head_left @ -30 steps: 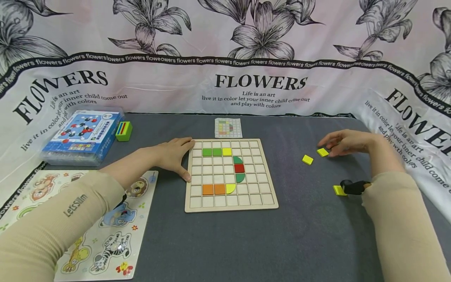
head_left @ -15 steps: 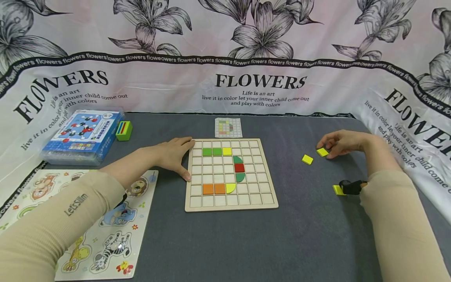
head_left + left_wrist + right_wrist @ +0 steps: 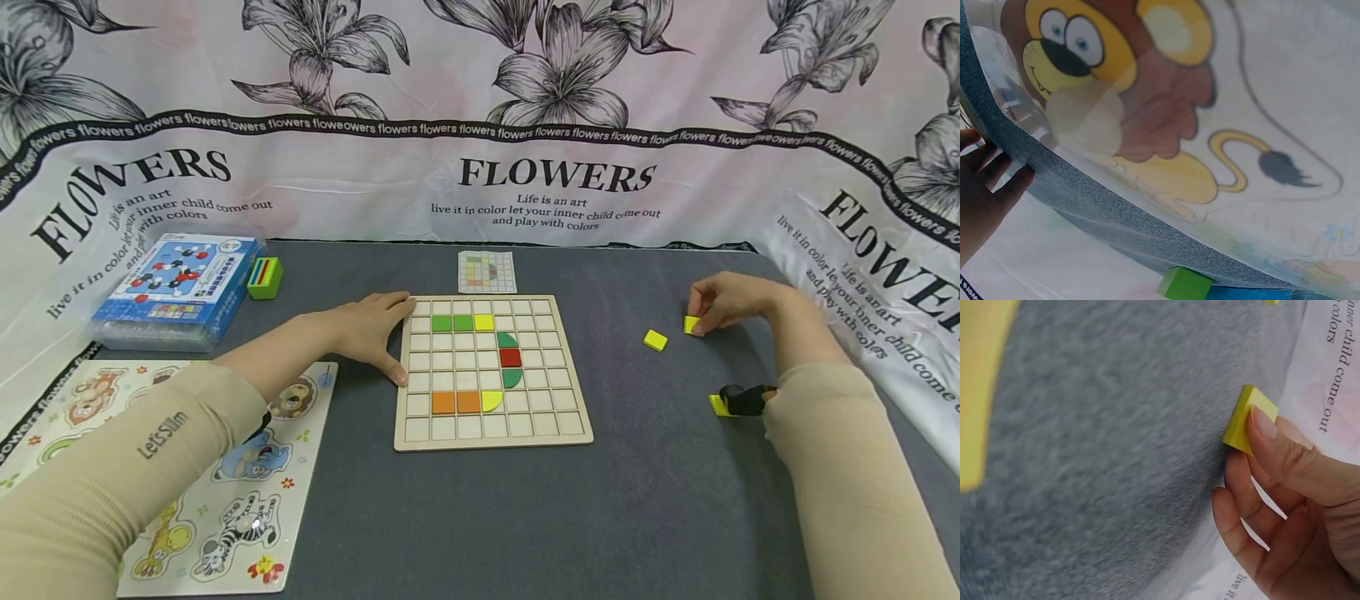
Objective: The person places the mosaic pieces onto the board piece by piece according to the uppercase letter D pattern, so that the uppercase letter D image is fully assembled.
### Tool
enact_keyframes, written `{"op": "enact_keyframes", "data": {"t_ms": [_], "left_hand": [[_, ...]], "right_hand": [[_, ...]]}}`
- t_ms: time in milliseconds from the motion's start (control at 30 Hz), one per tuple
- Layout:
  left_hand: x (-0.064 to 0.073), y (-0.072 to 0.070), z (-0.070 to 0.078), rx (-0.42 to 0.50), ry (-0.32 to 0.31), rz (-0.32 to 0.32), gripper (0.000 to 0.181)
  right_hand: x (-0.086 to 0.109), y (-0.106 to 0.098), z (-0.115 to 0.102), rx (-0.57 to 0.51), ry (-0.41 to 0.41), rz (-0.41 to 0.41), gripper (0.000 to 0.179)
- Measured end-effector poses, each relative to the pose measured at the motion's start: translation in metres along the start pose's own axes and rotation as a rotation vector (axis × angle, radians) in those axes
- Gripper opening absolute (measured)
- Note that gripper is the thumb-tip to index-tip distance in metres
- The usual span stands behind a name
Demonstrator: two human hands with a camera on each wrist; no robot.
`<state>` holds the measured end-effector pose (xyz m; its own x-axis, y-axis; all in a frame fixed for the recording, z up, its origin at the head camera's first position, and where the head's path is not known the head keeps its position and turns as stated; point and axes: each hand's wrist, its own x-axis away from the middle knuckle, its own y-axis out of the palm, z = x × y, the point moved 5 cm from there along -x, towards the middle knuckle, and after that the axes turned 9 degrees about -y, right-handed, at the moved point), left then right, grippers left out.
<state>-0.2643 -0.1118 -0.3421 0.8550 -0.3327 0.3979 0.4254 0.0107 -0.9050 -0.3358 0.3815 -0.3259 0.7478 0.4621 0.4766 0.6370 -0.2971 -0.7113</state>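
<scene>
Between thumb and fingers, my right hand (image 3: 731, 302) pinches a yellow square tile (image 3: 691, 325); the right wrist view shows the thumb lying over this yellow tile (image 3: 1249, 419). My left hand (image 3: 367, 333) rests against the left edge of a wooden grid board (image 3: 491, 433), fingers and thumb spread. On the board sit green squares (image 3: 453, 322), a yellow square (image 3: 483, 322), dark green quarter-rounds (image 3: 512, 378), a red square (image 3: 510, 357), orange squares (image 3: 456, 402) and a yellow quarter-round (image 3: 491, 402). Another loose yellow tile (image 3: 656, 339) lies left of my right hand.
A third yellow tile (image 3: 719, 406) lies partly under the black wrist camera (image 3: 742, 400). Behind the board is a printed pattern card (image 3: 486, 272). At left stand a boxed kit (image 3: 176, 287), a green block stack (image 3: 265, 279) and an animal puzzle board (image 3: 300, 492).
My right hand has closed its thumb and fingers on the yellow tile, which has tipped up from lying flat. The left hand and the board stay where they were.
</scene>
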Motion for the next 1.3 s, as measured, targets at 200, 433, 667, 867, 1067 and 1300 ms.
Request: {"op": "enact_keyframes", "data": {"t_ms": [200, 433, 667, 867, 1067, 1300], "left_hand": [[-0.001, 0.001, 0.0, -0.001, 0.001, -0.001, 0.125], [0.0, 0.0, 0.0, 0.004, 0.002, -0.001, 0.124], [-0.001, 0.001, -0.001, 0.003, 0.002, 0.005, 0.124], [-0.002, 0.001, -0.001, -0.004, 0.0, 0.01, 0.124], [-0.001, 0.001, 0.0, -0.01, 0.003, 0.014, 0.125], [-0.002, 0.001, -0.002, -0.013, -0.005, 0.012, 0.125]], "right_hand": [[-0.002, -0.005, -0.019, 0.019, -0.017, 0.048, 0.021], [-0.018, 0.001, -0.075, 0.049, -0.147, 0.146, 0.026], [-0.04, 0.021, -0.139, 0.093, -0.31, 0.171, 0.016], [-0.055, 0.042, -0.191, 0.071, -0.449, 0.165, 0.013], [-0.066, 0.066, -0.235, 0.053, -0.52, 0.122, 0.014], [-0.075, 0.094, -0.274, 0.041, -0.588, -0.001, 0.014]]}}
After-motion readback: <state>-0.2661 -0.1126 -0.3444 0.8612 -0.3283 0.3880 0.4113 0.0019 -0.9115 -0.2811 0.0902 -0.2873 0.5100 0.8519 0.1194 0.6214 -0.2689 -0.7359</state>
